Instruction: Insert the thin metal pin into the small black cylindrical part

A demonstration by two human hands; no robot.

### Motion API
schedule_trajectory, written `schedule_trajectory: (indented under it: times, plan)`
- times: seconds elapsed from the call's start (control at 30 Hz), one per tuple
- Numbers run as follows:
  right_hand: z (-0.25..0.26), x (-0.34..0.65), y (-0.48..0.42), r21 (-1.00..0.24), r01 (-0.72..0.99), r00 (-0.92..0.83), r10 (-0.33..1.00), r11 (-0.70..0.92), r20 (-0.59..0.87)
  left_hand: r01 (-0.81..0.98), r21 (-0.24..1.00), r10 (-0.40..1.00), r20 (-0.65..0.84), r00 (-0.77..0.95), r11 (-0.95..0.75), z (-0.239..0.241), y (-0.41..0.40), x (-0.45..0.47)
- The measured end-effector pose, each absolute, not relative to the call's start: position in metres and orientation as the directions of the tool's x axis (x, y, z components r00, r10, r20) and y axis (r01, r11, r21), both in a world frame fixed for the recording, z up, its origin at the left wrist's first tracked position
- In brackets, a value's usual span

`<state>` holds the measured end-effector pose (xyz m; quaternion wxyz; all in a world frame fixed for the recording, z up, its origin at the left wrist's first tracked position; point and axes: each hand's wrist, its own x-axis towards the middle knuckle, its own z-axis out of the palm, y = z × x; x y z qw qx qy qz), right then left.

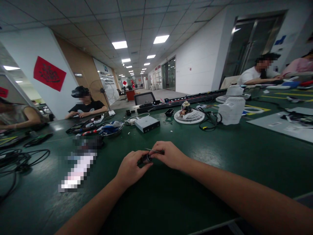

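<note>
Both my hands meet over the green table (220, 153) just in front of me. My left hand (130, 168) is closed around a small dark cylindrical part (146, 159), its metal end facing up. My right hand (170, 155) pinches a thin dark tool (154, 150), perhaps tweezers or a small screwdriver, with its tip pointing left over the part. The fingers of the two hands touch at the part.
Farther back lie a grey drive box (147, 123), a white fan grille with a motor (189, 116), a white fan housing (231, 109), cables (19, 160) at the left and a pile of tools (97, 128). Other people sit at the table's left and far right.
</note>
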<state>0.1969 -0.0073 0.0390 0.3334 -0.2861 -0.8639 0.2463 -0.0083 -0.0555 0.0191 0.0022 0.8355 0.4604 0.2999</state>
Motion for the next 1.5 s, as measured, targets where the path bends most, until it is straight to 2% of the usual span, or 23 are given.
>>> schedule_trajectory:
  times: [0.2, 0.4, 0.67, 1.0, 1.23, 1.5]
  plan:
    - [0.035, 0.196, -0.009, -0.679, 0.415, -0.568, 0.756, 0.605, 0.327, 0.711, 0.198, 0.702, 0.47, 0.536, -0.675, 0.022, -0.058, -0.009]
    - [0.033, 0.197, -0.011, -0.687, 0.379, -0.645, 0.709, 0.621, 0.286, 0.692, 0.145, 0.658, 0.494, 0.568, -0.707, 0.022, -0.058, -0.008]
    - [0.033, 0.197, -0.014, -0.7, 0.367, -0.668, 0.697, 0.612, 0.26, 0.683, 0.159, 0.658, 0.489, 0.573, -0.713, 0.022, -0.059, -0.006]
    - [0.04, 0.205, -0.006, -0.596, 0.482, -0.591, 0.741, 0.642, 0.319, 0.762, 0.157, 0.724, 0.478, 0.497, -0.628, 0.023, -0.057, -0.008]
    - [0.05, 0.215, -0.003, -0.446, 0.555, -0.651, 0.7, 0.702, 0.292, 0.85, 0.161, 0.777, 0.516, 0.361, -0.502, 0.021, -0.055, -0.01]
    - [0.046, 0.212, -0.003, -0.334, 0.592, -0.679, 0.677, 0.733, 0.283, 0.84, 0.147, 0.775, 0.494, 0.395, -0.522, 0.021, -0.055, -0.01]
